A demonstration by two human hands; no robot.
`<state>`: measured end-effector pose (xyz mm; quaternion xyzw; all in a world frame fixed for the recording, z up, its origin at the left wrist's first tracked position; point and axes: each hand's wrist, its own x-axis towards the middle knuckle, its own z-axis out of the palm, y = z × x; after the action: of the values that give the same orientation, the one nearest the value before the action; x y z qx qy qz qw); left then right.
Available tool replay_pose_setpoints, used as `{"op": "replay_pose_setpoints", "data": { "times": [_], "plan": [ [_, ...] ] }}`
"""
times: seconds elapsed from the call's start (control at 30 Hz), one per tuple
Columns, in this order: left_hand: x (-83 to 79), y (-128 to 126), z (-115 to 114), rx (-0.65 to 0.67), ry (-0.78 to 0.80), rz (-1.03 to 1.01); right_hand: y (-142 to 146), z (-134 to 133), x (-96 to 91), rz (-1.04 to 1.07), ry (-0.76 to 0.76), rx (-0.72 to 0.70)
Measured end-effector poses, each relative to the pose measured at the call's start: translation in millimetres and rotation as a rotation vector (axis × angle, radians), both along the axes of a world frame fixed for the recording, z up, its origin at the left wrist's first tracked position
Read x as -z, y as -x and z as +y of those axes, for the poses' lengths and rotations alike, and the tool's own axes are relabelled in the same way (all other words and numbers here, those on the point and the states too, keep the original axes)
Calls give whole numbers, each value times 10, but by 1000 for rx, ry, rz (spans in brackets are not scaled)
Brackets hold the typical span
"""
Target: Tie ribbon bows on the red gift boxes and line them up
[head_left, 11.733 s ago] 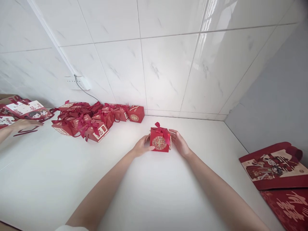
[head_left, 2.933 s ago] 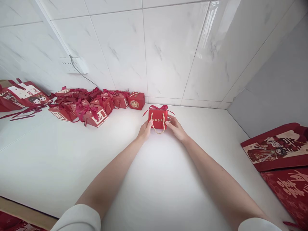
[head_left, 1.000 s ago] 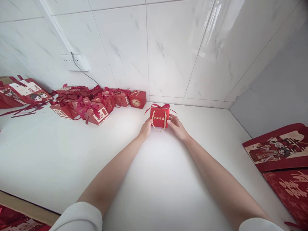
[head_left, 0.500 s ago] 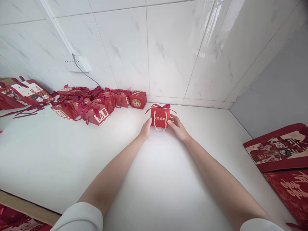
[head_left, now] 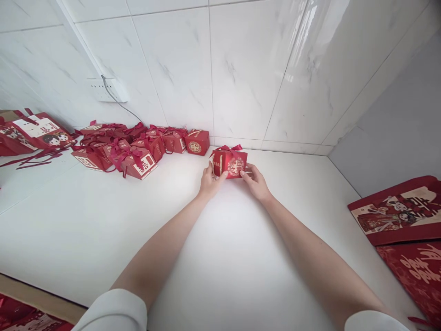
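A small red gift box (head_left: 230, 162) with a dark red ribbon bow on top and a gold round emblem on its front sits on the white tabletop (head_left: 220, 257) near the tiled wall. My left hand (head_left: 211, 181) grips its left side, where a gold cord handle shows. My right hand (head_left: 254, 181) pinches its right lower corner. The box is turned at an angle between both hands.
A row of similar red ribboned boxes (head_left: 131, 149) lies along the wall to the left. Larger red printed bags (head_left: 32, 133) sit at the far left. Red printed bags (head_left: 401, 214) lie at the right edge. A wall socket with a cable (head_left: 106, 89) is mounted above the boxes.
The box has been rotated: the side with the gold cord handle and writing now faces left, and the emblem face is toward me. My hands shifted with it.
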<state>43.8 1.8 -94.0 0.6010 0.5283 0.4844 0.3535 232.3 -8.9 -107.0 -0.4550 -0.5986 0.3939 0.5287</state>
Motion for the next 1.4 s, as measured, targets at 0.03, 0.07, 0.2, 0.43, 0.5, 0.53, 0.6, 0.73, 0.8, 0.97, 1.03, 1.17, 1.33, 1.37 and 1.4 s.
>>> {"op": "replay_pose_setpoints", "data": {
  "times": [0.03, 0.07, 0.2, 0.43, 0.5, 0.53, 0.6, 0.73, 0.8, 0.97, 1.03, 1.17, 1.33, 1.37, 1.4],
  "plan": [
    [-7, 18, 17, 45, 17, -86, -3, 7, 8, 4, 15, -23],
    [-13, 35, 31, 98, 40, -172, -2, 10, 16, 11, 27, -41],
    [6, 84, 70, 214, 128, -370, 13, -6, 28, 53, 42, -114],
    [66, 116, 116, 253, 196, -342, 0, -13, 17, 103, 41, -227],
    [59, 112, 109, 268, 201, -312, -12, 12, 40, 79, 61, -202],
    [53, 109, 103, 273, 200, -294, -17, 25, 54, 66, 65, -188],
    [41, 102, 90, 278, 194, -263, -26, 49, 81, 46, 62, -172],
    [28, 90, 79, 275, 188, -234, -34, 69, 104, 36, 56, -179],
    [26, 86, 78, 276, 187, -220, -35, 66, 101, 40, 63, -179],
    [15, 76, 64, 270, 189, -210, -29, 36, 69, 58, 74, -177],
    [13, 74, 59, 263, 190, -207, -26, 23, 53, 59, 75, -180],
    [26, 76, 67, 251, 201, -220, -34, 8, 33, 41, 74, -158],
    [51, 101, 99, 165, 223, -200, -59, 2, 22, -29, 53, -125],
    [52, 106, 101, 152, 219, -198, -59, 1, 21, -39, 43, -140],
    [51, 109, 99, 150, 210, -201, -56, 1, 21, -46, 36, -150]
  ]
}}
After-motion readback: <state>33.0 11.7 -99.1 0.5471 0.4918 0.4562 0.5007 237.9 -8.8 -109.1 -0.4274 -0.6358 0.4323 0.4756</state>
